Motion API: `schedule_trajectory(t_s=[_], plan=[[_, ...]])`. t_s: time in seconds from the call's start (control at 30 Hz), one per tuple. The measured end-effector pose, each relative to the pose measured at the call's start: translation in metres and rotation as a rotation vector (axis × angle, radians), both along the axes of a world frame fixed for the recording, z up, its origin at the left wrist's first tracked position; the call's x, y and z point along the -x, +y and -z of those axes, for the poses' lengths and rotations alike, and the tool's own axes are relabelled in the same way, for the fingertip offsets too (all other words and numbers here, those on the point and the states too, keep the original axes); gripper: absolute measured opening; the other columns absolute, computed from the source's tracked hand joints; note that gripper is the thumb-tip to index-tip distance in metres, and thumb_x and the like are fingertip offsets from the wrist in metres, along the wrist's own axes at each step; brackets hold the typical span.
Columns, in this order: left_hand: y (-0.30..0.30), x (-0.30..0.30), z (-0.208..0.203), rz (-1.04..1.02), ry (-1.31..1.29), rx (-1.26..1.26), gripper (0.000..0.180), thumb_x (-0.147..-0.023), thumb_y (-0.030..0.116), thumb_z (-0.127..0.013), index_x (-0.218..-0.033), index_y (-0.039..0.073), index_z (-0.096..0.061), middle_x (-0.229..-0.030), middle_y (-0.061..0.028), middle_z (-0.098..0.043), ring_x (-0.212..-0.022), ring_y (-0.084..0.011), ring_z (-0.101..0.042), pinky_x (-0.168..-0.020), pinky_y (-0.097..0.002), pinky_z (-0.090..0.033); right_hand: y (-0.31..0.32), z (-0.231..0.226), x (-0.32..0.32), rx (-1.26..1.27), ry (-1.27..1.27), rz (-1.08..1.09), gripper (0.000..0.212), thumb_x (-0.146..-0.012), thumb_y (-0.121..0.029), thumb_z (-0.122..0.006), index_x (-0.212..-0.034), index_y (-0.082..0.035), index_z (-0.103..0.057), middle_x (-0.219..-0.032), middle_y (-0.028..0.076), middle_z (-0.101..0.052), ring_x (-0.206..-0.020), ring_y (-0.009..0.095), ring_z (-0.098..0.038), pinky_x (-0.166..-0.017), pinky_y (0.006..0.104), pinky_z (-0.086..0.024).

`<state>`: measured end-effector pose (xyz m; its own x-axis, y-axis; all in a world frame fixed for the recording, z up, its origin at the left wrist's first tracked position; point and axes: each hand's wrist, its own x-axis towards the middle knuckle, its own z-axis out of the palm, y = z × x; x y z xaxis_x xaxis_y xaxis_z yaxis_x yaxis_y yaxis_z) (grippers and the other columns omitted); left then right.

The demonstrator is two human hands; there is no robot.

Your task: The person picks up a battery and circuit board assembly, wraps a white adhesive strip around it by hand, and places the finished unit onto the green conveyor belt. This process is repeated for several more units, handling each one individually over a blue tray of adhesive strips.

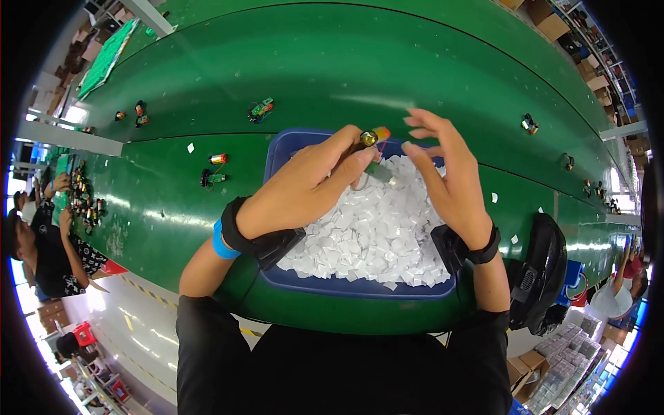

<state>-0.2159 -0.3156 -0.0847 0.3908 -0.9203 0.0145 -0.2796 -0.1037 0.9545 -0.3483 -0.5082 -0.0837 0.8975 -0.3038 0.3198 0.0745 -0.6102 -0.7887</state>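
Note:
Over the blue bin [360, 292], my left hand [302, 176] is closed around a small electronic assembly [374, 136]. A yellow-orange cylinder, a round metallic part and a red wire show on it, with a bit of green board below. My right hand [449, 176] is just to the right, fingers spread and bent, apart from the assembly, with nothing visible in it. Beneath both hands the bin is heaped with small white square pieces [373, 228]. A translucent flat piece [379, 174] shows under the left fingertips; I cannot tell whether it belongs to the assembly.
Similar assemblies lie on the green table [387, 62]: one beyond the bin [261, 110], one to its left [214, 171]. A black bag [537, 273] rests at the right edge. At the far left, a person [52, 242] works beside a pile of assemblies [86, 197].

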Motion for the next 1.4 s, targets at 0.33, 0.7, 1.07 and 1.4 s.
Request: schedule_trajectory(t_s=[0.33,0.7,1.07,1.4], plan=[[-0.002,0.024,0.001,-0.122,-0.274,-0.01,0.016,-0.095,0.012,-0.054,-0.107,0.004,-0.048,-0.075,-0.0162,-0.063,-0.071,-0.0361,-0.065,-0.058,-0.0425,-0.045,0.007,-0.004,0.011,-0.048,0.14,-0.27,0.037,-0.091,-0.004,-0.066,-0.128,-0.002,-0.06,-0.115,0.009,-0.066,-0.101,0.018,-0.065,-0.08,0.0307,-0.055],[-0.004,0.012,-0.001,0.005,-0.272,-0.049,0.02,-0.093,0.008,-0.061,-0.111,0.003,-0.053,-0.083,-0.0101,-0.062,-0.063,-0.0194,-0.06,-0.056,-0.0346,-0.043,0.021,-0.004,0.013,0.188,0.081,-0.146,0.02,-0.082,-0.002,-0.075,-0.096,-0.002,-0.06,-0.098,0.01,-0.064,-0.086,0.027,-0.062,-0.072,0.0365,-0.051],[0.002,0.01,-0.017,-0.004,0.227,0.012,0.033,-0.094,0.009,-0.067,-0.124,0.0,-0.056,-0.096,-0.0068,-0.061,-0.068,-0.0088,-0.06,-0.052,-0.023,-0.047,0.008,-0.014,0.013,0.372,-0.154,-0.235,0.032,-0.072,0.001,-0.082,-0.095,-0.005,-0.061,-0.098,0.009,-0.068,-0.093,0.03,-0.062,-0.079,0.0402,-0.051],[0.004,-0.002,-0.029,0.157,0.505,-0.003,0.032,-0.094,0.005,-0.064,-0.124,-0.003,-0.052,-0.104,-0.0103,-0.058,-0.074,-0.0125,-0.064,-0.051,-0.0261,-0.057,0.009,-0.016,0.012,0.468,-0.456,-0.246,0.029,-0.069,-0.002,-0.084,-0.092,-0.004,-0.067,-0.094,0.009,-0.074,-0.098,0.028,-0.065,-0.086,0.0419,-0.056]])
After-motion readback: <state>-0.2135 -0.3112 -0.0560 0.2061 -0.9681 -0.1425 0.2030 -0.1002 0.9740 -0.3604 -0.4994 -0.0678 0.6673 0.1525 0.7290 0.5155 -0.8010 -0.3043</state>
